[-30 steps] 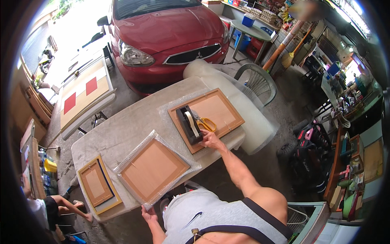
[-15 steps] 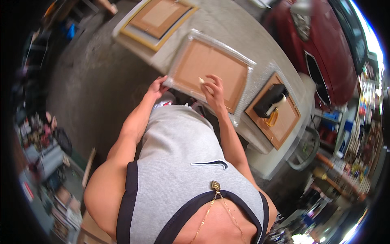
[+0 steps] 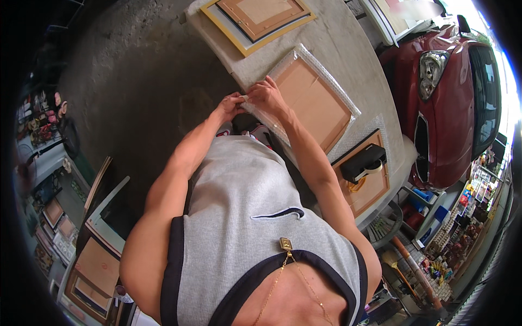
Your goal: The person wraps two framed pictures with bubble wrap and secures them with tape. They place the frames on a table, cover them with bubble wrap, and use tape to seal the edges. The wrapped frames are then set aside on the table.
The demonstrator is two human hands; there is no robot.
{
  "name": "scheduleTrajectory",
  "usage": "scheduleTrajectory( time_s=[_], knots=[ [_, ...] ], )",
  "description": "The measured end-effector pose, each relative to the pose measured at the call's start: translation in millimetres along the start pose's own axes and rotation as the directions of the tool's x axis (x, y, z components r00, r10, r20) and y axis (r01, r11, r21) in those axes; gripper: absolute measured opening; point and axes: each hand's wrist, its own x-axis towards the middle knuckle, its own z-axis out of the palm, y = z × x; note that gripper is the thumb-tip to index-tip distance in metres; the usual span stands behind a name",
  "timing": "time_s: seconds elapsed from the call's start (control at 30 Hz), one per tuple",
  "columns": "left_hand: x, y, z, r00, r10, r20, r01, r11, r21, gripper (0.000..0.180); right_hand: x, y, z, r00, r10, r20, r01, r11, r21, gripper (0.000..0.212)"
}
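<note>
Fingertips (image 3: pixel 252 96) of your right hand (image 3: pixel 266 98) are drawn narrow around a small pale strip (image 3: pixel 244 98), one finger lifted clear above the others. Your left hand (image 3: pixel 232 105) meets them there, its fingers bent inward; you cannot tell from this view whether they grip the strip, the wrap or both. Both hands are at the near left corner of a brown-backed frame (image 3: pixel 312 100), which lies back up at your edge of the table (image 3: pixel 353 49), bordered by clear bubble wrap (image 3: pixel 326 76).

Left of that frame, well apart from your hands, a yellow frame (image 3: pixel 231 37) lies flat with a smaller brown frame (image 3: pixel 266 15) on top. To the right, beyond your right forearm (image 3: pixel 310 141), another wooden frame (image 3: pixel 368 202) rests with bubble wrap showing past its far edges. On its back stands a black tape dispenser (image 3: pixel 360 163) with a pale roll (image 3: pixel 374 168), and yellow scissor handles (image 3: pixel 356 187) show just beside it, partly hidden.

Farther out, a red car (image 3: pixel 457 103) stands past the right end of the table, and a green chair (image 3: pixel 392 220) is below it. Behind your left shoulder, more frames (image 3: pixel 95 271) stand in the lower left.
</note>
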Motion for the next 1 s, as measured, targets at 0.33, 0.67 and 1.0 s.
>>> scheduleTrajectory(
  time_s=[0.33,0.67,1.0],
  knots=[
    [-20.2,27.6,31.4,0.993,0.075,-0.094,-0.016,0.856,0.516,0.017,5.6,-13.8,-7.4,1.000,0.016,-0.004,-0.016,0.987,-0.160,0.012],
    [-32.5,38.5,32.9,0.992,0.086,-0.093,-0.030,0.872,0.488,0.016,17.7,-21.4,-10.8,0.984,0.142,0.109,-0.104,0.950,-0.296,0.010],
    [-11.2,4.6,25.2,0.951,-0.253,-0.178,0.273,0.957,0.094,0.019,6.2,-24.9,-5.3,0.995,0.095,-0.001,-0.091,0.946,-0.311,0.040]
  ],
)
